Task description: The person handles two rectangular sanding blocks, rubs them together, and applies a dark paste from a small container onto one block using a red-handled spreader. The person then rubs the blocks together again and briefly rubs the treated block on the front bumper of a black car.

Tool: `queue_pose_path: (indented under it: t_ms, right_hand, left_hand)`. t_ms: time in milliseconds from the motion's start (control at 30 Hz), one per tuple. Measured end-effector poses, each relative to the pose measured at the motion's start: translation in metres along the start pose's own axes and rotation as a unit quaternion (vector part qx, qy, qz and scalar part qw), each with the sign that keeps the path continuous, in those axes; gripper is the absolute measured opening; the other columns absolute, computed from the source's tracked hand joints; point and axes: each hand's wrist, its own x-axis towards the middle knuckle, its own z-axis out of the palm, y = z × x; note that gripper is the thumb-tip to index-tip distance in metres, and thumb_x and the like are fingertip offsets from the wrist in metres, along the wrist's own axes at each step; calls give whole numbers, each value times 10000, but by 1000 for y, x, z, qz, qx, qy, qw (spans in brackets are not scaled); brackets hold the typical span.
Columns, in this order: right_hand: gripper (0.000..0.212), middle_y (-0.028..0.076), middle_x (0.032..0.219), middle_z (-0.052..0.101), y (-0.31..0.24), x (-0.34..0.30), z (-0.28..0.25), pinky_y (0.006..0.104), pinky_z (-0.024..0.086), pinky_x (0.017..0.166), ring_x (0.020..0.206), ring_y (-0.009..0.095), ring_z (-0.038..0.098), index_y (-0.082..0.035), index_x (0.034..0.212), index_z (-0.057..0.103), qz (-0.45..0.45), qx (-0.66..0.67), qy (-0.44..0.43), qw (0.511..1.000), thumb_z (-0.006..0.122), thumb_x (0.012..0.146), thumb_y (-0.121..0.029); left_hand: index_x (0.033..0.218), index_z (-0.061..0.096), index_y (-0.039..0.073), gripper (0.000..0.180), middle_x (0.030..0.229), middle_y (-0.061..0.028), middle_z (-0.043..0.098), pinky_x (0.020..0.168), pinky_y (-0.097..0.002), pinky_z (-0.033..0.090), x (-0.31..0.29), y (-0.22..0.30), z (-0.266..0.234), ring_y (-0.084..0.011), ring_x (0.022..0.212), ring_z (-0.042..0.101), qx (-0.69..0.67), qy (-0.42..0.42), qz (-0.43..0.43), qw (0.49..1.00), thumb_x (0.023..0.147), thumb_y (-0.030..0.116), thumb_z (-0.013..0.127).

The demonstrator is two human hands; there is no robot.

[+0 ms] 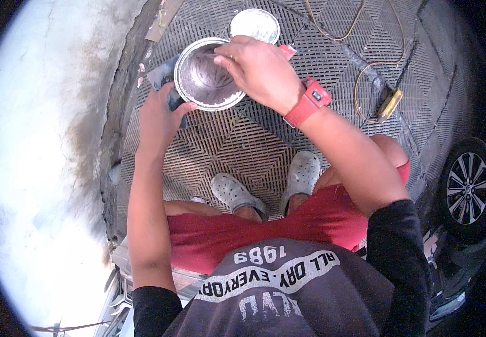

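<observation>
We see big upside-down letters on the dark shirt [338, 303]. Past the gray shoes [302, 171], the left hand [161, 115] cups the silver can [206, 81], thumb spread; the bluish scrap [172, 101] there may be paper. The right hand [248, 67] curls over the can's mouth, hiding some rim. We can't tell what it pinches.

The left hand [160, 115] curves with thumb [185, 108] spread; the right hand [261, 68] bends inward, fingers [229, 51] curled.
</observation>
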Motion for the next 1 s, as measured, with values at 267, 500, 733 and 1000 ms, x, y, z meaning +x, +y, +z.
queue_pose_path:
  t_ms: [267,500,733,1000]
  right_hand:
    - [295,210,1043,781,-2,17,-23,526,592,892,982,428,748,-52,1111,812,-17,19,22,999,666,1047,-301]
    - [248,189,993,748,-31,21,-78,461,591,808,899,377,752,-28,1156,795,-48,-39,-44,997,693,1055,-231]
    - [165,151,998,721,-50,11,-105,412,577,804,895,343,732,-22,1142,787,-68,-105,-63,990,698,1049,-125]
    - [169,160,1030,776,-64,12,-98,386,580,847,937,336,766,-17,1135,773,-39,-82,-65,994,662,1084,-134]
  left_hand:
    - [1339,717,32,744,1207,-265,731,965,-526,563,12,-10,-1,-466,1139,712,-14,1,-11,1000,805,509,915]
    - [1311,733,47,687,1236,-262,732,963,-524,569,10,-5,4,-470,1139,715,-44,22,23,998,812,482,918]
    - [1302,741,31,652,1285,-235,721,922,-522,604,7,22,0,-467,1044,748,-45,32,22,998,798,397,935]
    - [1277,742,-3,616,1273,-213,721,918,-511,614,10,31,1,-433,1014,765,-51,32,28,998,815,356,934]
